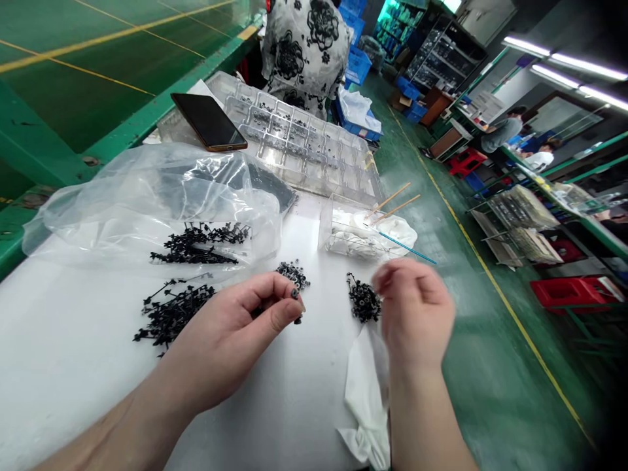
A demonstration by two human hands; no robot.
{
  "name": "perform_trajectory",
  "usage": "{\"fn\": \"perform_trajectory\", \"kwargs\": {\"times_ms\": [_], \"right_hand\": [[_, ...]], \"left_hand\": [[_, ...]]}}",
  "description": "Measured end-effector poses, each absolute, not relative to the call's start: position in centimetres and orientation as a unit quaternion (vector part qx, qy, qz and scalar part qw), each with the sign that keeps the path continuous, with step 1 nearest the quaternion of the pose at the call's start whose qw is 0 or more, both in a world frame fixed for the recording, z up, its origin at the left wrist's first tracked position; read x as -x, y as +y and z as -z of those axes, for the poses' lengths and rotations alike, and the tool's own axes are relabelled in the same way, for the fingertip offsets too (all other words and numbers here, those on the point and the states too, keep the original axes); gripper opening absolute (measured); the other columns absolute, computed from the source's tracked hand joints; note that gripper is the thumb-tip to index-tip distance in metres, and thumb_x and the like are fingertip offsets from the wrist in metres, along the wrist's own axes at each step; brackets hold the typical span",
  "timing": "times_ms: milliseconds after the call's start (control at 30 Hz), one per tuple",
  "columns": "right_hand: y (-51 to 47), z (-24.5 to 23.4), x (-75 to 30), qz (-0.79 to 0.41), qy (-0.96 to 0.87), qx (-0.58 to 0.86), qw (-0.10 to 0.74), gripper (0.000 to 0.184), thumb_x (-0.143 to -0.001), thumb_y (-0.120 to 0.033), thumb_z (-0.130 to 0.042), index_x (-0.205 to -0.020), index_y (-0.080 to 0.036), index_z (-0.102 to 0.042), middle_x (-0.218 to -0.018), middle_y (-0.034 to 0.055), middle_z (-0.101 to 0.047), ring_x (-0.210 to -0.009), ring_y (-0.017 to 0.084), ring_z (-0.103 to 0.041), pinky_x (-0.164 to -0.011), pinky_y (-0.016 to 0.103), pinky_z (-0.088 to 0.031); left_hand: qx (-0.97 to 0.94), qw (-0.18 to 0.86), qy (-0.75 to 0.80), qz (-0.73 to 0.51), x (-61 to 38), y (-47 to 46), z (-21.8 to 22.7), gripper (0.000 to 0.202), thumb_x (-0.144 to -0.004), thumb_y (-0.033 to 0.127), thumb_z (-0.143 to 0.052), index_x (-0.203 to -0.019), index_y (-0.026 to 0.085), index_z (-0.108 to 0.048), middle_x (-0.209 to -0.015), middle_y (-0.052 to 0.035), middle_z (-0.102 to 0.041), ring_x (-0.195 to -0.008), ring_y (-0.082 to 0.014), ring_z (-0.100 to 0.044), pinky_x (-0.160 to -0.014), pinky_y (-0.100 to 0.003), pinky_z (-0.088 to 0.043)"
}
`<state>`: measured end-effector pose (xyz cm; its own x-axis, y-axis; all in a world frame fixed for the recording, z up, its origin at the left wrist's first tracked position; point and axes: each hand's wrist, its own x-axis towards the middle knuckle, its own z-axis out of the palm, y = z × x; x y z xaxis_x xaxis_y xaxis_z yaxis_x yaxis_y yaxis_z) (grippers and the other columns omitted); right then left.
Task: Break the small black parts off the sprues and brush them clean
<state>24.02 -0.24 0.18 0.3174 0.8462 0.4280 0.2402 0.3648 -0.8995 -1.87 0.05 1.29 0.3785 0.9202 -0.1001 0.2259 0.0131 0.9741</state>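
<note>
My left hand (pixel 250 320) is closed, thumb and index finger pinching a small black plastic part (pixel 294 294); some more black shows below the fingertips. My right hand (pixel 417 314) is slightly blurred, its fingers curled together beside a pile of small black parts with rings (pixel 364 302); whatever they hold is hidden. Between the hands lies a heap of small dark and pale ring-shaped pieces (pixel 293 273). Left of my left hand is a tangle of black branched plastic pieces (pixel 171 311), and more of them (pixel 196 242) lie by the mouth of a clear plastic bag (pixel 147 190).
A phone (pixel 210 122) rests on clear compartment trays (pixel 314 150) with small parts. A clear box (pixel 343 232) holds white cloth, two wooden sticks and a blue stick (pixel 407 247). White cloth (pixel 366 392) lies by my right forearm. A person in patterned clothing (pixel 307 52) is beyond the trays.
</note>
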Motion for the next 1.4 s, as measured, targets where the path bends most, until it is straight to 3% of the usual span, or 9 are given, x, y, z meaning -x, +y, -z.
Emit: {"fn": "perform_trajectory", "kwargs": {"times_ms": [100, 167, 267, 433, 600, 1100, 1400], "right_hand": [[1.3, -0.1, -28.5, -0.07, -0.299, 0.588, 0.748, 0.014, -0.091, -0.025, -0.076, -0.104, -0.026, -0.072, -0.09, -0.0027, -0.061, -0.068, 0.009, -0.052, -0.059, 0.022, -0.045], [2.1, 0.2, -31.1, -0.098, -0.17, 0.61, 0.768, 0.021, -0.085, -0.023, -0.076, -0.103, -0.026, -0.065, -0.092, -0.0045, -0.058, -0.066, 0.008, -0.049, -0.051, 0.019, -0.041], [2.8, 0.7, -33.0, -0.241, -0.088, 0.619, 0.743, 0.02, -0.08, -0.028, -0.075, -0.089, -0.022, -0.058, -0.079, -0.0045, -0.055, -0.058, 0.009, -0.047, -0.044, 0.022, -0.038], [3.4, 1.2, -32.5, -0.354, -0.08, 0.588, 0.723, 0.026, -0.078, -0.033, -0.079, -0.087, -0.02, -0.059, -0.071, -0.0054, -0.056, -0.053, 0.009, -0.048, -0.042, 0.022, -0.037], [3.4, 1.1, -32.2, -0.348, -0.087, 0.57, 0.74, 0.028, -0.077, -0.03, -0.082, -0.088, -0.019, -0.058, -0.075, -0.0058, -0.061, -0.054, 0.007, -0.05, -0.042, 0.021, -0.036], [3.3, 0.7, -30.9, -0.258, -0.176, 0.559, 0.768, 0.044, -0.067, -0.043, -0.093, -0.087, -0.02, -0.061, -0.078, -0.0051, -0.066, -0.057, 0.006, -0.051, -0.044, 0.019, -0.037], [3.2, 0.7, -30.7, -0.273, -0.173, 0.548, 0.772, 0.044, -0.06, -0.038, -0.095, -0.084, -0.019, -0.063, -0.076, -0.004, -0.066, -0.057, 0.007, -0.049, -0.042, 0.02, -0.035]], "left_hand": [[-0.657, 0.501, 0.468, -0.314, 2.1, 0.0, -1.1, 0.031, -0.103, 0.052, -0.058, -0.087, 0.027, -0.068, -0.082, 0.001, -0.07, -0.076, -0.019, -0.064, -0.065, -0.027, -0.05], [-0.663, 0.483, 0.48, -0.311, 2.2, -0.1, -0.8, 0.033, -0.103, 0.055, -0.058, -0.088, 0.028, -0.07, -0.084, 0.0, -0.074, -0.078, -0.021, -0.068, -0.064, -0.028, -0.051], [-0.668, 0.462, 0.497, -0.306, 2.4, -0.1, -0.4, 0.036, -0.101, 0.06, -0.058, -0.09, 0.029, -0.072, -0.085, -0.0004, -0.078, -0.079, -0.0228, -0.072, -0.061, -0.027, -0.051], [-0.694, 0.417, 0.507, -0.297, 2.4, 0.1, 0.0, 0.037, -0.101, 0.063, -0.057, -0.093, 0.031, -0.073, -0.085, 0.0, -0.079, -0.078, -0.0238, -0.076, -0.061, -0.028, -0.056], [-0.717, 0.391, 0.502, -0.285, 2.6, 0.1, 0.1, 0.035, -0.102, 0.06, -0.056, -0.095, 0.03, -0.073, -0.086, 0.0005, -0.08, -0.077, -0.0229, -0.076, -0.061, -0.026, -0.058], [-0.731, 0.373, 0.49, -0.294, 2.8, 0.1, 0.6, 0.033, -0.102, 0.058, -0.056, -0.093, 0.031, -0.073, -0.084, 0.0014, -0.079, -0.075, -0.0214, -0.076, -0.057, -0.023, -0.057], [-0.736, 0.375, 0.483, -0.29, 2.8, 0.1, 0.6, 0.032, -0.103, 0.058, -0.056, -0.095, 0.031, -0.071, -0.085, 0.002, -0.079, -0.076, -0.0211, -0.076, -0.058, -0.023, -0.058]]}}
